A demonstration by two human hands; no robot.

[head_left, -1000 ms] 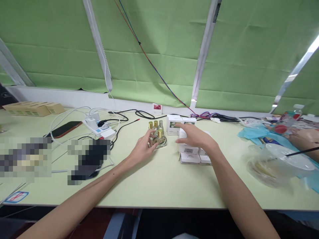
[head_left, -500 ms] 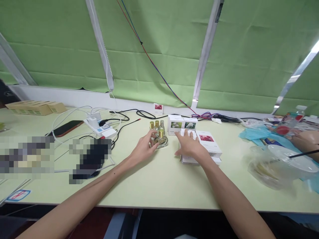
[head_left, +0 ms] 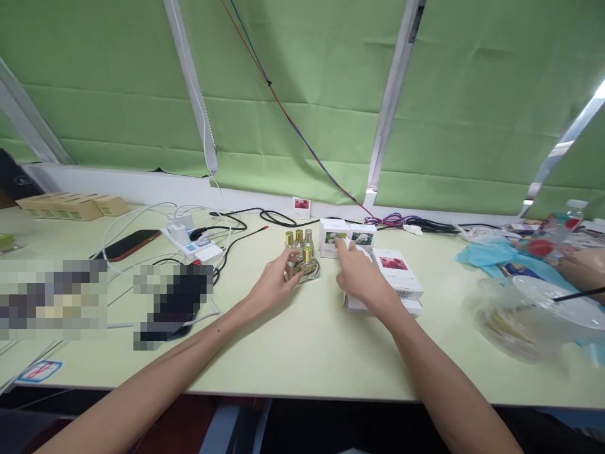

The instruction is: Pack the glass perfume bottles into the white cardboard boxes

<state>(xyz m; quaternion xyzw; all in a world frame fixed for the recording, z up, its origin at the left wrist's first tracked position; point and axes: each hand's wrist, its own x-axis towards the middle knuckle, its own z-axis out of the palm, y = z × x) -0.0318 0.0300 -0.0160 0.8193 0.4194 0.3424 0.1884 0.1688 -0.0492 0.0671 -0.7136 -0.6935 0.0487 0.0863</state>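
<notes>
My left hand (head_left: pixel 275 276) curls around the left side of a small glass perfume bottle (head_left: pixel 307 270) with a gold cap, standing on the table. Thumb and fingers are on either side of it. Just behind stand more capped bottles (head_left: pixel 299 238), two gold-capped and one silver-capped. My right hand (head_left: pixel 360 272) is closed over a white box (head_left: pixel 350 305), which it mostly hides. Its index finger stretches toward an upright white carton (head_left: pixel 329 247) with a flower picture. To the right of that hand lies a white box with a pink flower picture (head_left: pixel 396 270), stacked on another box.
A power strip (head_left: pixel 193 244) with tangled cables and phones lies to the left. Brown cartons (head_left: pixel 70 206) stand at the back left. On the right are a lidded plastic cup (head_left: pixel 534 315) with a straw and blue plastic (head_left: pixel 491 255). A green blind (head_left: pixel 293 126) hangs behind.
My right hand's spread fingers have drawn together over the white box, with the index finger stretched forward. My left hand has stayed at the perfume bottle.
</notes>
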